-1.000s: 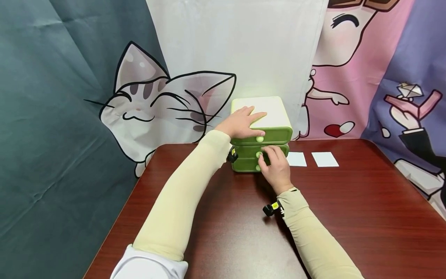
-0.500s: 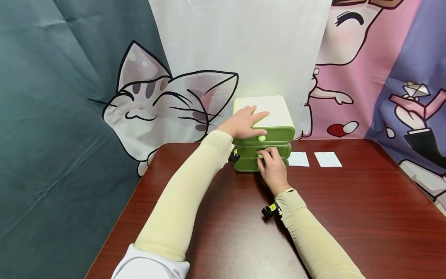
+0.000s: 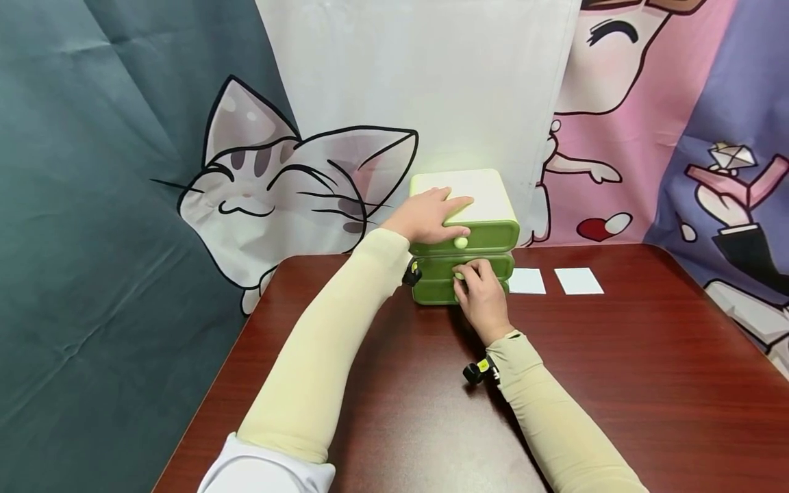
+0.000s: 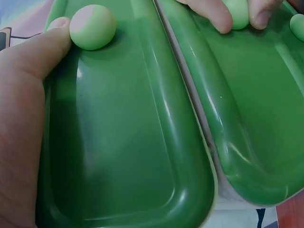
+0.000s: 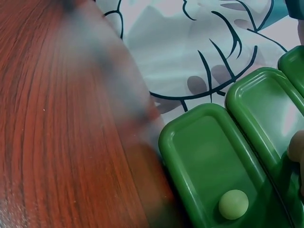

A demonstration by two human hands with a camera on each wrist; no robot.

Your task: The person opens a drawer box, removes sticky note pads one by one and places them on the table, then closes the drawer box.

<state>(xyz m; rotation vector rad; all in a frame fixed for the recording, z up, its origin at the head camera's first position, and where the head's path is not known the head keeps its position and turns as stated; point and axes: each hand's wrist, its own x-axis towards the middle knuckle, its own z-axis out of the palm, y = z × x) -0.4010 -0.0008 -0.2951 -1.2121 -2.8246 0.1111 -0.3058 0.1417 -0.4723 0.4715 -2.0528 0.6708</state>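
Note:
A small green drawer cabinet with a pale top (image 3: 487,188) stands at the table's back. My left hand (image 3: 425,218) lies spread over its top's front left part, the thumb beside the upper drawer's round knob (image 3: 460,242). Below, my right hand (image 3: 485,301) pinches the middle drawer's knob (image 4: 237,13) between thumb and finger. In the left wrist view the left thumb (image 4: 28,71) rests along the upper drawer front (image 4: 118,123). The right wrist view shows the bottom drawer's knob (image 5: 233,204) untouched. All three drawers look closed.
Two white square cards lie on the table right of the cabinet, one (image 3: 527,281) close to it and another (image 3: 579,281) farther right. Behind the red-brown table (image 3: 616,356) hangs a printed cloth (image 3: 468,82) with cartoon figures.
My right hand has shifted slightly left, and its fingers have closed round the middle knob. The left hand has stayed on the cabinet top; the whole view has swayed a little.

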